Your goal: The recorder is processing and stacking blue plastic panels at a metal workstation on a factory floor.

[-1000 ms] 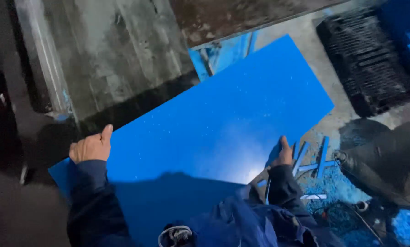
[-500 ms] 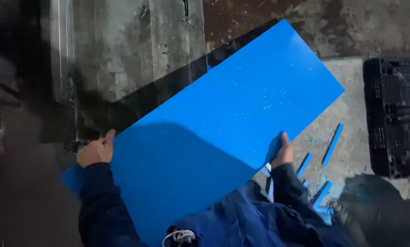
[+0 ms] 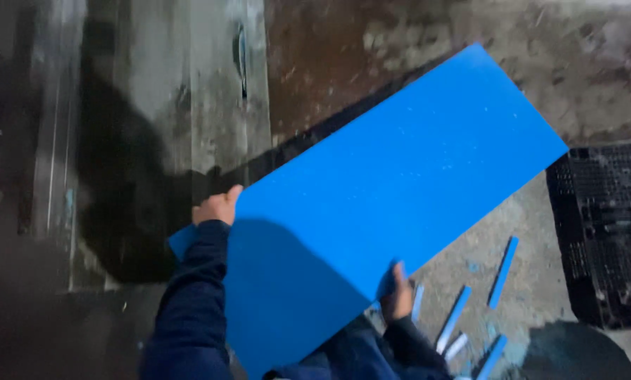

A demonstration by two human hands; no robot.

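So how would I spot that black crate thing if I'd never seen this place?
Start at the big blue sheet that the left hand and right hand hold by its long edges. Past its far right corner, on the stained floor, lies the black grid pallet. Unlike the loose blue strips beside it, it is dark and latticed.

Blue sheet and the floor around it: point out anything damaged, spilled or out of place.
The blue sheet looks whole, held at its edges by the left hand and right hand. What stands out is the floor below it: several loose blue strips lie scattered at different angles beside a black grid pallet.
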